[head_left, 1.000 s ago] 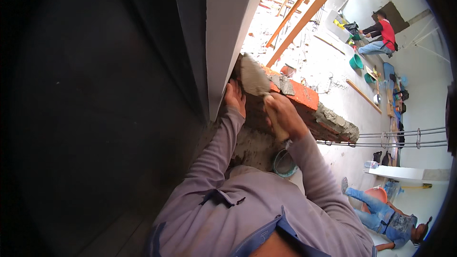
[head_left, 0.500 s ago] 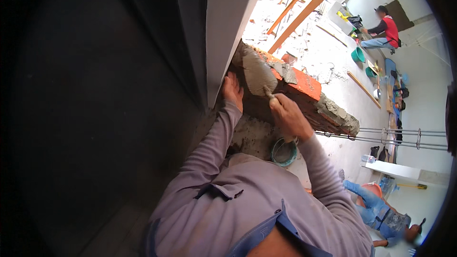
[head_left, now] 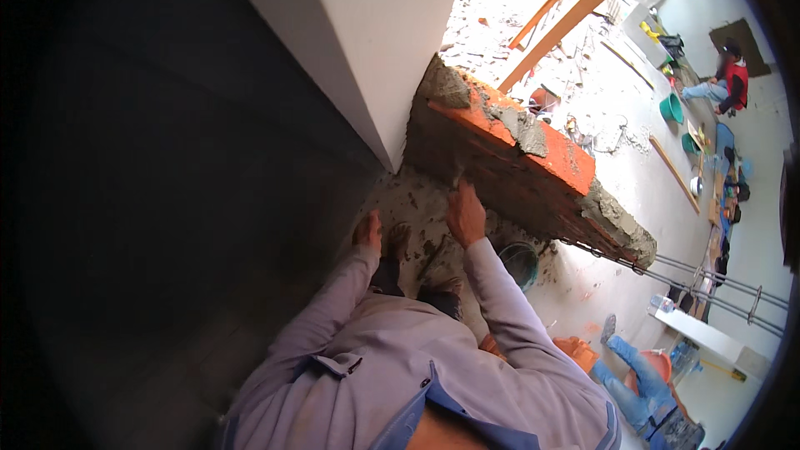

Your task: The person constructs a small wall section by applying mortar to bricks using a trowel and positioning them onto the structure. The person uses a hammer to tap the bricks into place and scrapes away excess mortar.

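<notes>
Low in front of the brick wall (head_left: pixel 554 154), my right hand (head_left: pixel 466 215) is closed around the handle of a trowel (head_left: pixel 457 173). The trowel's blade barely stands out from the dark wall face behind it. Wet grey mortar (head_left: pixel 447 87) sits on top of the wall's end by the white column (head_left: pixel 379 42), and more mortar (head_left: pixel 527 131) lies along the orange bricks. My left hand (head_left: pixel 367 231) holds nothing; its fingers are stretched out over the floor, below the column's corner and apart from the wall.
A bucket (head_left: pixel 519 265) stands near my right forearm. Steel rods (head_left: pixel 708 283) stick out from the wall's right end. Wooden beams (head_left: pixel 575 21) slant beyond the wall over scattered rubble. One person (head_left: pixel 733 87) sits far right; another person (head_left: pixel 642 383) is at lower right.
The trowel has come down off the mortar at the wall's end to the near side of the wall. My left hand has left the wall and drawn back. The view has shifted.
</notes>
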A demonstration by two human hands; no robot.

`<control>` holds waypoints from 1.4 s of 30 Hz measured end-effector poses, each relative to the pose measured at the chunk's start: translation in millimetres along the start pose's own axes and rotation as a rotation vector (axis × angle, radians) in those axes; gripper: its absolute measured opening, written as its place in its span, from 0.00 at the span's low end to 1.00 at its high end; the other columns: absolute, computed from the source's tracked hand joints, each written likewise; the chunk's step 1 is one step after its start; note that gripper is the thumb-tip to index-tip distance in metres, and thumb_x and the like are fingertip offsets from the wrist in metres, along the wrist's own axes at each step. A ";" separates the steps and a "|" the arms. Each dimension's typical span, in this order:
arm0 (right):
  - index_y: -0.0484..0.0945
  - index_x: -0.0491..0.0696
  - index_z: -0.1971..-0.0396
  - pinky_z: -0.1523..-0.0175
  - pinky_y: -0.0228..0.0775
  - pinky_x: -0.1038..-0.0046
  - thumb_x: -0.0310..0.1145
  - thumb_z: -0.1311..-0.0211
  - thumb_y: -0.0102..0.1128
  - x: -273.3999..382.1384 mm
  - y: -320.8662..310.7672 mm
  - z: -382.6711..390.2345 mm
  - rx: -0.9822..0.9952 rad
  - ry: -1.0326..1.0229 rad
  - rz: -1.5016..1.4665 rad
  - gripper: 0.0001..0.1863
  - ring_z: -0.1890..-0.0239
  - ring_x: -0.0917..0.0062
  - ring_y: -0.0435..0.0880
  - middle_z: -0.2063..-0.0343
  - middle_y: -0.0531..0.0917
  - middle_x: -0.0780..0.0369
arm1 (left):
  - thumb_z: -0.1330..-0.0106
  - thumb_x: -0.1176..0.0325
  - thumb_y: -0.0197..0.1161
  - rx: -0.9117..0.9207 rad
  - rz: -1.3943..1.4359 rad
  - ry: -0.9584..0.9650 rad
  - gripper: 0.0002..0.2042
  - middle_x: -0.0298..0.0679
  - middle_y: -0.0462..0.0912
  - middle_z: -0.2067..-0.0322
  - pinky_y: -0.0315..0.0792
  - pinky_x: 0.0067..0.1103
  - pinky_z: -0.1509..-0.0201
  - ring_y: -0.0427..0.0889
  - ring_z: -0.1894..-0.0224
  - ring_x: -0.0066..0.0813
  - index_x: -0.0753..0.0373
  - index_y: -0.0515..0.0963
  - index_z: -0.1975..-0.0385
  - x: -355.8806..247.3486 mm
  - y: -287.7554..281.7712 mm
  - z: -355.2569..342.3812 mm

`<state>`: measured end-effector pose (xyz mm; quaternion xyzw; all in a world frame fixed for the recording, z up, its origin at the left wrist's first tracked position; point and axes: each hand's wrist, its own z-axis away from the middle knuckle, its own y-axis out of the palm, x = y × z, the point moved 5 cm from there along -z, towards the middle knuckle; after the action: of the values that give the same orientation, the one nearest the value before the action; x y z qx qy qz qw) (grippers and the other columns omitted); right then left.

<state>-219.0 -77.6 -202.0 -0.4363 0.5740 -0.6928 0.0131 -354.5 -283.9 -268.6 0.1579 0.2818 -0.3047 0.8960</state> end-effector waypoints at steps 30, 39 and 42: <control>0.69 0.36 0.46 0.56 0.71 0.62 0.21 0.47 0.52 22.9 -277.7 -193.2 0.500 -0.453 0.199 0.24 0.61 0.60 0.76 0.65 0.74 0.53 | 0.31 0.62 0.53 -1.560 -0.946 1.884 0.32 0.50 0.27 0.27 0.47 0.47 0.27 0.37 0.25 0.48 0.67 0.52 0.31 -384.9 110.0 247.8; 0.68 0.31 0.46 0.64 0.74 0.70 0.27 0.43 0.52 55.9 -253.7 -216.8 0.624 -0.547 0.224 0.25 0.63 0.70 0.77 0.66 0.73 0.57 | 0.23 0.58 0.46 -1.921 -1.060 1.724 0.30 0.46 0.34 0.26 0.50 0.39 0.26 0.43 0.25 0.38 0.67 0.49 0.29 -377.8 109.7 247.2; 0.69 0.32 0.45 0.64 0.72 0.72 0.27 0.43 0.52 58.7 -279.3 -204.0 0.618 -0.533 0.242 0.25 0.63 0.72 0.76 0.67 0.73 0.59 | 0.25 0.59 0.49 -1.794 -0.927 1.859 0.26 0.48 0.39 0.26 0.40 0.39 0.24 0.35 0.24 0.39 0.67 0.58 0.32 -380.8 106.6 242.8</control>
<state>-246.9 147.0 66.0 -0.5051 0.3629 -0.6889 0.3723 -437.2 -138.7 164.3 -0.4340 0.8980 -0.0712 -0.0104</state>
